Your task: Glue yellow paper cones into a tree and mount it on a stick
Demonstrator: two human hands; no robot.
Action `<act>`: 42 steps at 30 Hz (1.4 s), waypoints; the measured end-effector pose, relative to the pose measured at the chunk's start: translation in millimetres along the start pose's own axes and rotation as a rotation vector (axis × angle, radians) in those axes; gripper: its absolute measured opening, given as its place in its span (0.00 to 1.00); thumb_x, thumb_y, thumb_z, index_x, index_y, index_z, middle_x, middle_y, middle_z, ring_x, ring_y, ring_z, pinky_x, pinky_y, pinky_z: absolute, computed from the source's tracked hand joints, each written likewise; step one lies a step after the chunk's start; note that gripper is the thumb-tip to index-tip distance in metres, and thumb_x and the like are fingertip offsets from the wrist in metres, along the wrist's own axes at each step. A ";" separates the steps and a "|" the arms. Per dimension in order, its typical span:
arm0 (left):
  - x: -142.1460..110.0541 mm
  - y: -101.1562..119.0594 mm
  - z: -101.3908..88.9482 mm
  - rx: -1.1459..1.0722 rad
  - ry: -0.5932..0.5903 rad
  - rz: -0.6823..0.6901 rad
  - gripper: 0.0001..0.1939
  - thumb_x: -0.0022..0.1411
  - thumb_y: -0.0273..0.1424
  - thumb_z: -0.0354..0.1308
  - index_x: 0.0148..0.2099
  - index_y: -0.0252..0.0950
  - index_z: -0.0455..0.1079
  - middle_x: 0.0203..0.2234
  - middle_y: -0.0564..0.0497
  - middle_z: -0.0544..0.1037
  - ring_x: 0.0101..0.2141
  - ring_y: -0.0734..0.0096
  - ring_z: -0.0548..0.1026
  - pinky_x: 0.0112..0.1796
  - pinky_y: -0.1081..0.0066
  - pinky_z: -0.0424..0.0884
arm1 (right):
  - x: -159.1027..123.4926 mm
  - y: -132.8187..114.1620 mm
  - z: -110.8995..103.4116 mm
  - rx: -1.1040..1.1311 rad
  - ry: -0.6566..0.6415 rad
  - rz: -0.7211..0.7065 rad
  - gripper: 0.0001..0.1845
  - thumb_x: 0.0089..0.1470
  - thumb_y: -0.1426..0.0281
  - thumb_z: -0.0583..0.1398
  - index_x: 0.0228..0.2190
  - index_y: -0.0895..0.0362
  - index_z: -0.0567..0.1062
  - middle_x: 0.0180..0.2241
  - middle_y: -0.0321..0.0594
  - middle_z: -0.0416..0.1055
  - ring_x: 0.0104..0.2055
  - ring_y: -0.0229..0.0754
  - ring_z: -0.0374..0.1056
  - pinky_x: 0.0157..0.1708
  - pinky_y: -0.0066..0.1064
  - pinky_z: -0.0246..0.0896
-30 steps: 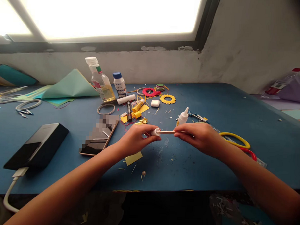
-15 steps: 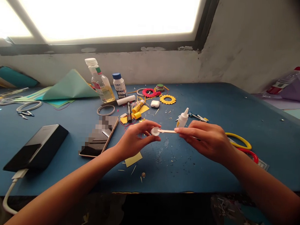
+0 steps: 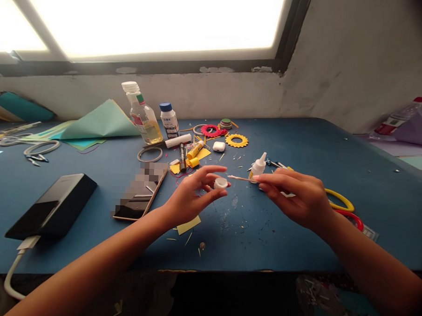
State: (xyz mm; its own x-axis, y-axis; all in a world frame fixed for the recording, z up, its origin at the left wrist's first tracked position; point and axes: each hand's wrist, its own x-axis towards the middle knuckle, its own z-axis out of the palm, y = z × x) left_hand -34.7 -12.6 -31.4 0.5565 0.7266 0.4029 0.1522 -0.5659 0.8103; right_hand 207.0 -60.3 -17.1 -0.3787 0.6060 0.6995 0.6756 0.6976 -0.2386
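My left hand (image 3: 197, 190) is closed on a small round white cap (image 3: 220, 183), its hollow side showing, with the index finger raised above it. Between the thumb and fingers of my right hand (image 3: 295, 194) is a thin wooden stick (image 3: 244, 179). A bit of white stuff sits on the stick's left tip, which is just right of the cap and apart from it. Behind the right fingertips a white glue bottle (image 3: 258, 167) with a pointed nozzle stands upright on the blue table (image 3: 235, 243).
A phone (image 3: 139, 197) and a black power bank (image 3: 51, 207) with a white cable lie left. Bottles (image 3: 146, 120), a black marker (image 3: 182, 157), a white earbud case (image 3: 219, 146) and a yellow gear-shaped ring (image 3: 237, 140) are farther back. Yellow-handled scissors (image 3: 340, 199) lie beyond my right wrist.
The stick's tip has come away from the cap, moving slightly up and right. My left index finger has lifted, and the cap's hollow is tilted more upward.
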 end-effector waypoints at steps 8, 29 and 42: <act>-0.8 1.5 0.3 0.087 0.032 0.045 0.07 0.61 0.29 0.58 0.42 0.35 0.69 0.32 0.50 0.77 0.30 0.75 0.75 0.34 0.73 0.75 | 0.4 -1.8 4.1 0.126 -0.095 0.117 0.08 0.60 0.68 0.56 0.39 0.54 0.75 0.27 0.37 0.72 0.23 0.35 0.63 0.26 0.28 0.59; -6.6 14.6 7.7 0.317 0.110 0.632 0.11 0.57 0.22 0.62 0.43 0.37 0.69 0.39 0.47 0.80 0.40 0.69 0.78 0.42 0.69 0.75 | 1.9 -19.6 42.2 1.270 -0.304 0.829 0.21 0.46 0.55 0.66 0.36 0.58 0.78 0.21 0.31 0.62 0.19 0.28 0.43 0.18 0.25 0.36; -14.5 20.0 -1.7 0.623 0.129 0.756 0.14 0.57 0.22 0.62 0.46 0.36 0.72 0.34 0.51 0.78 0.31 0.75 0.76 0.33 0.75 0.76 | 4.6 -26.1 35.6 1.261 -0.320 0.723 0.12 0.51 0.61 0.64 0.31 0.57 0.74 0.23 0.30 0.63 0.21 0.29 0.48 0.21 0.25 0.43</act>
State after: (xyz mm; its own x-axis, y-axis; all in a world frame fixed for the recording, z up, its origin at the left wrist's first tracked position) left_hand -41.1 -33.8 -20.3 0.5966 0.1054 0.7956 0.2172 -0.9756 -0.0335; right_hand 165.2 -62.1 -31.6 -0.4407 0.8966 0.0442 -0.1424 -0.0212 -0.9896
